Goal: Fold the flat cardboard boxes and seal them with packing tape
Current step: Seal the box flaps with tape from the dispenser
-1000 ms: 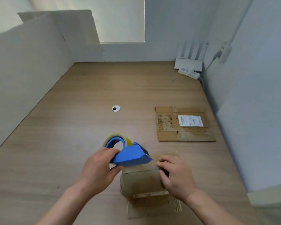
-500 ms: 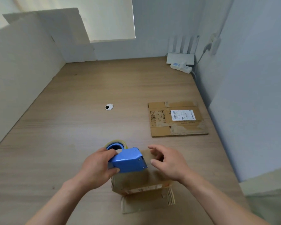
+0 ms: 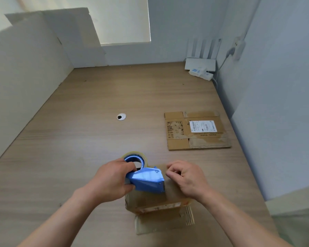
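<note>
A small folded cardboard box [image 3: 150, 202] stands on the wooden table [image 3: 78, 139] close in front of me, with a loose flap lying below it. My left hand [image 3: 111, 180] grips a blue tape dispenser [image 3: 146, 182] whose clear tape roll [image 3: 143, 156] sticks up behind; the dispenser rests on the box's top. My right hand [image 3: 187, 179] lies on the box just right of the dispenser's mouth, fingers curled and pinching there, apparently on the clear tape end, which is too faint to see. A flat cardboard box [image 3: 196, 131] with a white label lies farther right.
A white router [image 3: 200, 64] and a power strip [image 3: 201, 73] sit in the far right corner by the wall. A cable grommet [image 3: 121, 116] is set in the tabletop. White partitions [image 3: 25, 77] close the left side, and a wall runs along the right.
My right hand lifted off the box top, opened, then came back with fingers curled beside the dispenser's mouth. The dispenser has tipped lower onto the box. The camera shifted slightly.
</note>
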